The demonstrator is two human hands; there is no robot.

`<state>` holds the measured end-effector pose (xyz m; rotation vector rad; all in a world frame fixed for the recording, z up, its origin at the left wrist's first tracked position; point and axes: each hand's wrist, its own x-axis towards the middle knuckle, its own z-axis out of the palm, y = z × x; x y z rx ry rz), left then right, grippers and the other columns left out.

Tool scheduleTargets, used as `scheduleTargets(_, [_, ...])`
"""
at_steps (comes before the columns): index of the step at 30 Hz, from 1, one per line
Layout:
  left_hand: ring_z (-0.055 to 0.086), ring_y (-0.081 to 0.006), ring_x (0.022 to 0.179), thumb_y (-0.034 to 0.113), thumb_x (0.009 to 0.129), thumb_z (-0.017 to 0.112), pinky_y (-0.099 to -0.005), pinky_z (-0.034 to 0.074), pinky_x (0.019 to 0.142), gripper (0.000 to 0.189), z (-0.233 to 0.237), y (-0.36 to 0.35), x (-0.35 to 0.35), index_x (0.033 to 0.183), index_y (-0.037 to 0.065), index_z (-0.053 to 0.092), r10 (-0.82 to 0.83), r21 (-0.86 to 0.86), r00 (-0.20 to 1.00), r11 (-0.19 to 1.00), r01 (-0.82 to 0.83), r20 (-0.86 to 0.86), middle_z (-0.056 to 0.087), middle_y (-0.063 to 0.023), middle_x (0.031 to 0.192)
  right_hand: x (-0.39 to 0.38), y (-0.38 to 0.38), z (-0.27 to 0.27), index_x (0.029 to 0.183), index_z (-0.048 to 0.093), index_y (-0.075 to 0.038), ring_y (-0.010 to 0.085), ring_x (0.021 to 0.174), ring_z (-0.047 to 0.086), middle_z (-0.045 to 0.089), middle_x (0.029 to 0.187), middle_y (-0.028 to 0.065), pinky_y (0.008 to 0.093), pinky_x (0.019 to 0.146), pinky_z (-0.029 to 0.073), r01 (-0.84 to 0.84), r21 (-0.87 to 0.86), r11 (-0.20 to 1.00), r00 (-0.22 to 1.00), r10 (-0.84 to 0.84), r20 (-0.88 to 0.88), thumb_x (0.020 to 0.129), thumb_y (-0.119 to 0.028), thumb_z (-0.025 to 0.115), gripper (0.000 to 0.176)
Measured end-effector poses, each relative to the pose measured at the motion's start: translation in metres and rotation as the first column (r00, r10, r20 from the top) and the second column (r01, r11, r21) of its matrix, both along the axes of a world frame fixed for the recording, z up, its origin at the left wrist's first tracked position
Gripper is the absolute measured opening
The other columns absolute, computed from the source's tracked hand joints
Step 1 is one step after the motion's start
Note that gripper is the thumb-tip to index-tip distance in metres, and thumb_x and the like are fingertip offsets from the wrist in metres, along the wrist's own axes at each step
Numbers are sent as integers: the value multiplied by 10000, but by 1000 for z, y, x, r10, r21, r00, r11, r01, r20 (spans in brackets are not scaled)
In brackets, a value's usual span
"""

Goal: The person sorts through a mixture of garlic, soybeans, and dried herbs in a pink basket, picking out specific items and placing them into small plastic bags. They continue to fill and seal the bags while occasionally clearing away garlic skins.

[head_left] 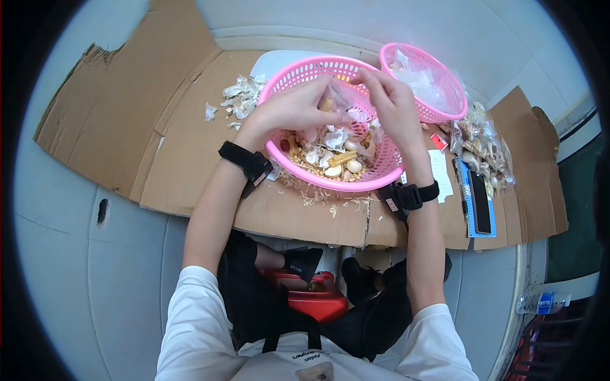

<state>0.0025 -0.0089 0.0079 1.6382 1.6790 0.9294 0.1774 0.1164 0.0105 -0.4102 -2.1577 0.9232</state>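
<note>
Over a large pink basket (274, 95), my left hand (300, 106) has its fingers round a small clear plastic bag (338, 98) with something yellowish inside. My right hand (393, 105) is raised just right of the bag, its thumb and fingers bent together near the bag's upper edge; whatever they pinch is too small to make out. Below both hands, the basket holds pale beans or kernels, white bulb-like pieces (354, 166), yellow-brown sticks (343, 158) and white scraps (335, 138).
A smaller pink basket (452, 115) with clear plastic bags stands at the back right. White peelings (244, 95) lie left of the large basket. On the right are a filled plastic bag (486, 149), a phone (481, 203) on a blue notebook (469, 213), paper (440, 174) and a red packet (438, 141).
</note>
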Motion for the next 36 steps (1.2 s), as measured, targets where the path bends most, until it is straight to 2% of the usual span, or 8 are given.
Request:
scheduleTargets(3, [660,-142,851,384,898,817,-306,547,734,656,-21,14,-10,1351,-1,542,120,255,991,962,-100,-63,645,-70,957,1,8,0,1039,740,39,136,740,628,735,852,115,322,657,492,177,15,984,984,-177,35,1051,-340,602,404])
scheduleTargets(7, [633,-152,948,389,886,825,-325,521,821,691,-17,13,-11,1356,-30,538,171,199,985,965,-171,16,667,-95,997,-2,10,-8,1143,699,28,158,772,652,749,978,121,325,690,517,163,-103,981,983,-153,101,1060,-370,571,425])
scheduleTargets(10, [637,-151,905,404,880,826,-315,520,773,722,-17,13,-11,1353,-51,524,198,165,980,967,-192,-15,662,-95,974,-5,9,-13,1180,678,17,172,782,669,749,1025,122,337,695,526,118,-201,972,992,-104,76,1061,-359,568,410])
scheduleTargets(12, [673,-152,608,392,869,830,-288,524,504,748,-19,15,-12,1246,-136,457,148,279,989,949,-148,18,663,-148,814,-4,12,-18,1187,672,13,179,782,679,746,1037,124,346,694,530,102,-193,976,995,-102,11,1058,-346,575,394])
scheduleTargets(15, [643,-154,891,428,886,814,-318,519,756,750,-11,9,-9,1376,-49,504,178,118,984,977,-180,29,665,-102,972,-3,17,-19,1131,695,9,195,813,705,753,998,128,354,709,539,136,-92,986,991,-137,-2,1023,-306,629,340])
scheduleTargets(20, [652,-151,884,414,888,818,-309,529,737,766,-20,14,-12,1391,-60,486,195,199,980,962,-185,-32,680,-111,983,2,11,-16,1022,733,-1,203,760,694,733,856,126,357,687,537,-69,23,997,805,42,591,907,-257,753,281])
scheduleTargets(31, [669,-168,894,374,911,804,-310,545,747,765,-13,8,-7,1447,-43,450,177,113,984,979,-172,-36,689,-111,993,3,9,-17,958,669,2,201,723,661,667,784,96,371,658,519,-172,-77,982,763,182,620,807,-165,778,250])
scheduleTargets(36, [677,-160,588,398,873,822,-297,517,492,762,-15,7,-6,1315,-100,451,131,189,984,970,-152,117,657,-121,830,4,-3,-6,957,650,25,230,733,683,696,805,141,389,677,523,-27,80,996,876,-15,482,901,-161,677,196])
